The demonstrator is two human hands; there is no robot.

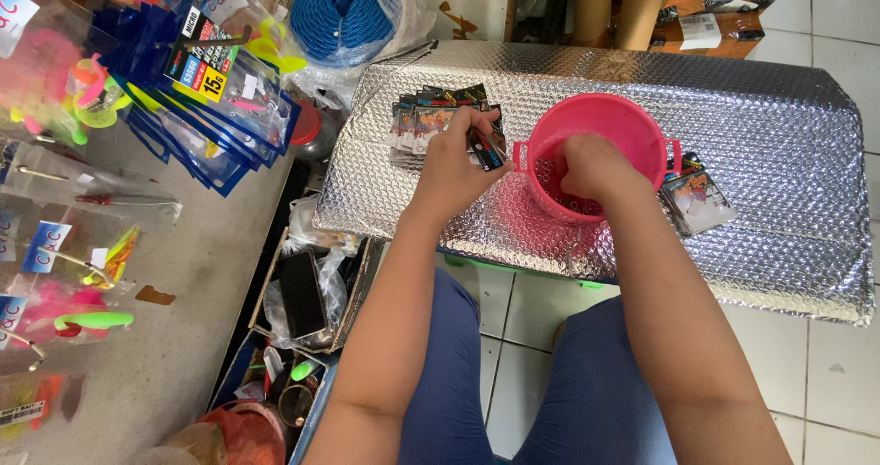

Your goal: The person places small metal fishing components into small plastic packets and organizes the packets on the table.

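Observation:
My left hand [456, 164] holds a small dark packet [486, 149] just left of a pink bucket [632, 121] with side handles. My right hand [596, 167] reaches down inside the bucket, its fingers hidden by the rim and by what lies in it. Both sit on a silver bubble-foil sheet [761, 144] that covers a low surface. Behind my left hand lies a row of several similar small packets [423, 115]. Another small pile of clear packets [698, 197] lies right of the bucket.
Hanging blue-backed packets of fishing lures [206, 89] and pink and yellow soft baits [64, 89] fill the left. A blue rope coil in a bag [346, 11] stands at the back. Boxes of oddments [307, 295] sit on the floor by my left knee.

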